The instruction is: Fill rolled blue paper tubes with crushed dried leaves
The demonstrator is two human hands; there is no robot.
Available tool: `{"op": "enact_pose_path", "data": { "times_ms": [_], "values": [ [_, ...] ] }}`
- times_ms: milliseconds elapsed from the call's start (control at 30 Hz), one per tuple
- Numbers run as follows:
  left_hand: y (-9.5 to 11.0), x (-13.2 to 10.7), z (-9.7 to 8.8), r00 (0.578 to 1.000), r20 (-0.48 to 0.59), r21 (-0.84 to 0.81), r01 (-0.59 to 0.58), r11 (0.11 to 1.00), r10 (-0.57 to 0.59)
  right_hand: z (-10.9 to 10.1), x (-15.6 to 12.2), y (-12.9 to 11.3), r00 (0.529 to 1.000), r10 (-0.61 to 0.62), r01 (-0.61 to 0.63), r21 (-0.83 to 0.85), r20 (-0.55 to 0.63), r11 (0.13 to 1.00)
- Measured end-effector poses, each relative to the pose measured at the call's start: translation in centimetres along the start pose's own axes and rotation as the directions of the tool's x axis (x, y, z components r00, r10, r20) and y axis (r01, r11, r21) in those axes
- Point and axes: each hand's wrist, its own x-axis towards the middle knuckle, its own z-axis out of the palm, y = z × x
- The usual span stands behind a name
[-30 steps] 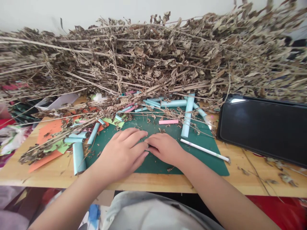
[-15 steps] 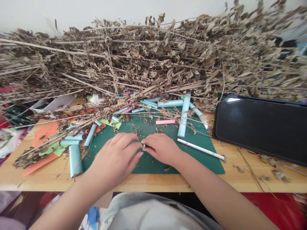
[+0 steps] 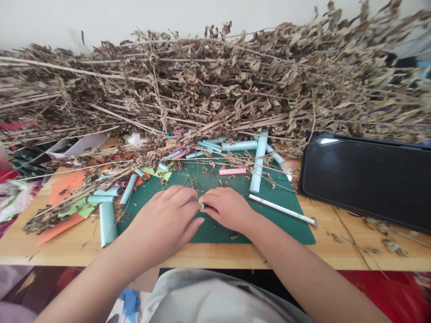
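The left hand (image 3: 168,220) and the right hand (image 3: 227,208) lie on the green mat (image 3: 218,232), with their fingertips together. The fingers of both hands are curled in and pinch a little paper roll (image 3: 202,206), pale blue, in the middle of the mat. Most of it is hidden by the fingers. A white stick (image 3: 283,209) lies just to the right of the right hand. A pink roll (image 3: 232,171) and a long blue roll (image 3: 257,166) lie farther back. A big heap of dry branches (image 3: 215,89) covers the back of the table (image 3: 336,251). A black tray (image 3: 367,179) sits on the right.
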Motion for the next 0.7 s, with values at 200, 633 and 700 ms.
{"op": "enact_pose_path", "data": {
  "times_ms": [200, 633, 700],
  "values": [
    [-4.0, -1.9, -2.1, 1.000, 0.000, -0.241, -0.004, 0.970, 0.004, 0.0, 0.0, 0.2, 1.000, 0.026, -0.025, 0.024, -0.001, 0.999],
    [-5.1, 2.1, 5.2, 0.966, 0.114, 0.134, 0.218, 0.967, -0.233, 0.4, 0.0, 0.2, 0.998, 0.042, -0.040, 0.046, -0.045, 0.998],
    [-5.1, 2.5, 5.4, 0.974, 0.094, 0.112, 0.193, 0.975, -0.204, 0.4, 0.0, 0.2, 0.998, 0.041, -0.039, 0.048, -0.040, 0.998]
  ]
}}
